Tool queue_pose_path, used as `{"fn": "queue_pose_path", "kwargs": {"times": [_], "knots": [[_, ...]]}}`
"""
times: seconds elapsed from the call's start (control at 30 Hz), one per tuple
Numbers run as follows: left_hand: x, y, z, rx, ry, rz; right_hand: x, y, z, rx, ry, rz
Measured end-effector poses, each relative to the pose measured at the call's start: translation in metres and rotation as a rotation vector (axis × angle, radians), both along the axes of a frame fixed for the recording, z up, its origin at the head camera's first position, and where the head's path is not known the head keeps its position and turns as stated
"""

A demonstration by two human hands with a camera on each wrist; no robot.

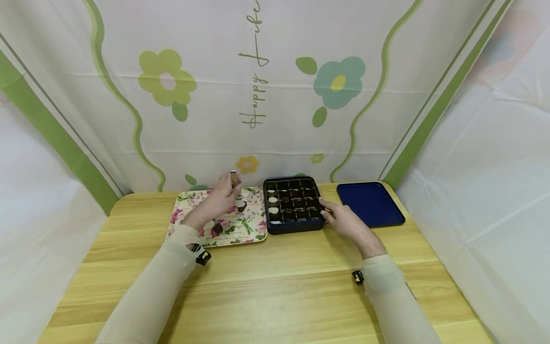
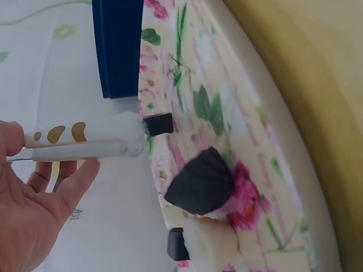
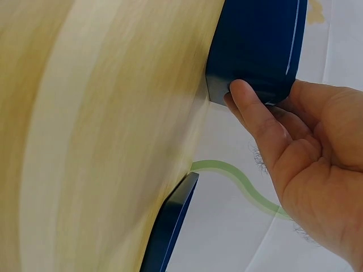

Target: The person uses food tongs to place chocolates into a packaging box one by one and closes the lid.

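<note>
In my left hand I hold white tongs with gold oval marks, pointing down over the floral tray. Their tips meet a small dark piece, perhaps chocolate; whether they pinch it I cannot tell. A ridged dark piece and another small dark piece are nearby on the tray. My right hand grips the right side of a navy box, thumb and fingers at its wall. Dark compartments fill the box, with several white pieces in its left column.
A dark blue lid lies to the right of the box. All stand near the back edge of a wooden table. A white flower-printed curtain hangs close behind, and white sheets enclose both sides.
</note>
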State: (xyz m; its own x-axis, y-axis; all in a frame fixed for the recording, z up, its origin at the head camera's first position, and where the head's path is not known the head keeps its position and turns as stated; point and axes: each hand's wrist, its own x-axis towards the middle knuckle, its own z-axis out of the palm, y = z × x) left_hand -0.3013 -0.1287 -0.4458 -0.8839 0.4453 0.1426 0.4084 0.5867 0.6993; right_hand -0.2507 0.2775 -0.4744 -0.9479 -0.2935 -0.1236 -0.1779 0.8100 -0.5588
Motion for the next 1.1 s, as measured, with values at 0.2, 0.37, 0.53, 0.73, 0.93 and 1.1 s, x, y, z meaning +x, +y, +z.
{"fn": "queue_pose_path", "kwargs": {"times": [0.2,0.37,0.53,0.73,0.93,1.1], "knots": [[0.006,0.009,0.002,0.027,0.021,0.078,0.001,0.001,-0.001,0.006,0.003,-0.001],[0.011,0.02,0.002,0.06,-0.026,0.181,0.001,0.001,-0.001,0.004,-0.003,-0.015],[0.013,0.023,0.0,-0.014,-0.118,0.248,0.002,0.002,-0.002,0.004,-0.001,-0.006],[0.012,0.024,-0.003,-0.053,-0.046,0.215,0.002,0.002,-0.003,0.0,0.004,-0.004],[0.008,0.014,-0.011,-0.078,0.095,0.145,0.002,0.002,-0.002,0.008,0.004,-0.003],[0.016,0.0,-0.014,-0.137,0.211,-0.013,0.001,0.001,-0.001,0.007,0.005,0.001]]}}
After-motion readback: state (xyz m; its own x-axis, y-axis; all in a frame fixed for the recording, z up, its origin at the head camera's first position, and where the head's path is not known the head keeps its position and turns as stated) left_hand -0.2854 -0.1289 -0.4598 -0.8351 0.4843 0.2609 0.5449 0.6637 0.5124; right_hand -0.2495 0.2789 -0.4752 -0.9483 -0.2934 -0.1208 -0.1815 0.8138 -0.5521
